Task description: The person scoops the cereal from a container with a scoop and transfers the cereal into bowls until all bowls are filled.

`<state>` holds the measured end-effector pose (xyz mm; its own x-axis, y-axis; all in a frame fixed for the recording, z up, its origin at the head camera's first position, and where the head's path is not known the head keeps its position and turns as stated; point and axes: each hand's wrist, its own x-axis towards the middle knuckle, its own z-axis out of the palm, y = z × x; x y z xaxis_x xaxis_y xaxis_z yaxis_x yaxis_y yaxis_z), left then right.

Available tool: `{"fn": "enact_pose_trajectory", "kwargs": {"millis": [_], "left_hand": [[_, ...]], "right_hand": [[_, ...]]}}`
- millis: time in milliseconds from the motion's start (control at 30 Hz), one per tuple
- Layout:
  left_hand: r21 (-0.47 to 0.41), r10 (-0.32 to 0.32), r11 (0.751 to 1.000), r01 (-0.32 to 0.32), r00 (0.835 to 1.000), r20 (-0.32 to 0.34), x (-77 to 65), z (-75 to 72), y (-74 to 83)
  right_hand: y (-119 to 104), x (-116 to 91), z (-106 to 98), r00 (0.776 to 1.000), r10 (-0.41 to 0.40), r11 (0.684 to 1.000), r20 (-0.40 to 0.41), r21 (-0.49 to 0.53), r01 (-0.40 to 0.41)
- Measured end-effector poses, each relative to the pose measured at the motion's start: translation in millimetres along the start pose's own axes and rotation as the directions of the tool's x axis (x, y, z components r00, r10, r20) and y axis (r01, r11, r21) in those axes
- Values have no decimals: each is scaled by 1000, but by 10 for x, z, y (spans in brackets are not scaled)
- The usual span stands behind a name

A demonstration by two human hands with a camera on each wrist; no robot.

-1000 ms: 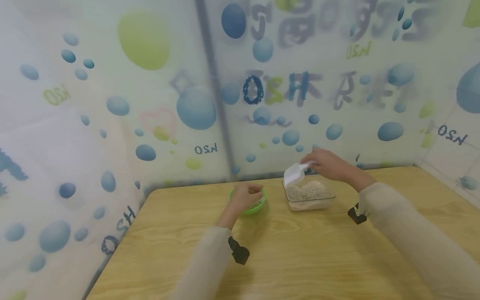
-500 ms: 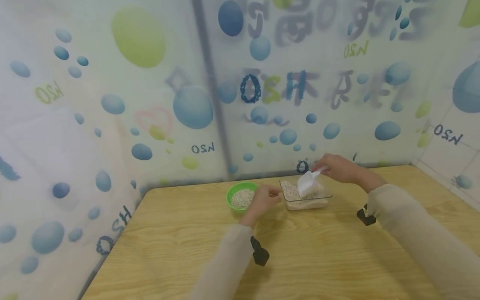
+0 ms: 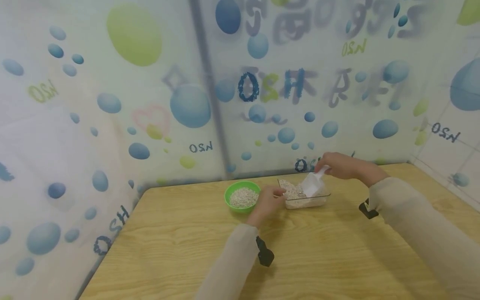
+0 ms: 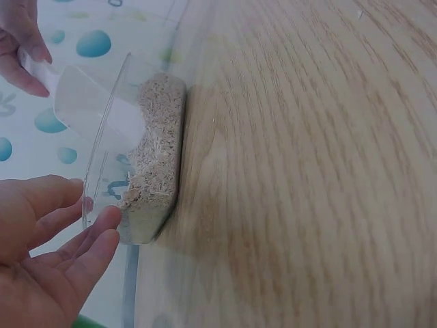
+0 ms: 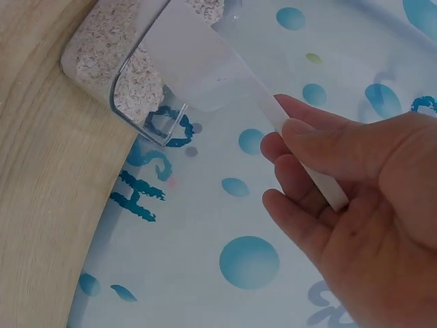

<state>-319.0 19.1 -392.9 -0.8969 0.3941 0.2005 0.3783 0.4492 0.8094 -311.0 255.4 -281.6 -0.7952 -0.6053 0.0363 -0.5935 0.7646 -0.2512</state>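
Note:
In the head view my right hand (image 3: 340,166) grips the handle of a white scoop (image 3: 312,184), its blade dipped into pale flakes, oat-like in look (image 3: 292,191). They fill part of a clear rectangular container (image 3: 305,203). The right wrist view shows thumb and fingers around the scoop handle (image 5: 321,179). My left hand (image 3: 269,203) is at the container's left end; in the left wrist view its thumb and fingers (image 4: 102,247) pinch the rim corner. Just left of that hand stands a green bowl (image 3: 240,210) holding similar flakes.
A wooden table (image 3: 180,241) carries the bowl and container near its back edge. Behind it rises a pale wall covering (image 3: 180,54) with blue and green dots. Dark wrist straps (image 3: 265,253) sit on both sleeves.
My left hand has moved right from over the bowl to the container's left rim, uncovering the bowl. The scoop has moved right and down from the container's left end into the flakes.

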Motion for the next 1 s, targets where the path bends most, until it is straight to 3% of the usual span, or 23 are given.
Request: {"fn": "enact_pose_trajectory", "kwargs": {"millis": [400, 700, 1000], "left_hand": [[-24, -30, 999, 30, 999, -12, -7, 4, 9], [-63, -94, 994, 94, 996, 2, -35, -19, 24], [-80, -101, 992, 102, 995, 13, -19, -17, 17]], "right_hand": [[-20, 17, 115, 996, 40, 996, 76, 80, -46], [4, 41, 219, 996, 56, 993, 75, 102, -64], [28, 46, 349, 998, 40, 984, 45, 171, -47]]}}
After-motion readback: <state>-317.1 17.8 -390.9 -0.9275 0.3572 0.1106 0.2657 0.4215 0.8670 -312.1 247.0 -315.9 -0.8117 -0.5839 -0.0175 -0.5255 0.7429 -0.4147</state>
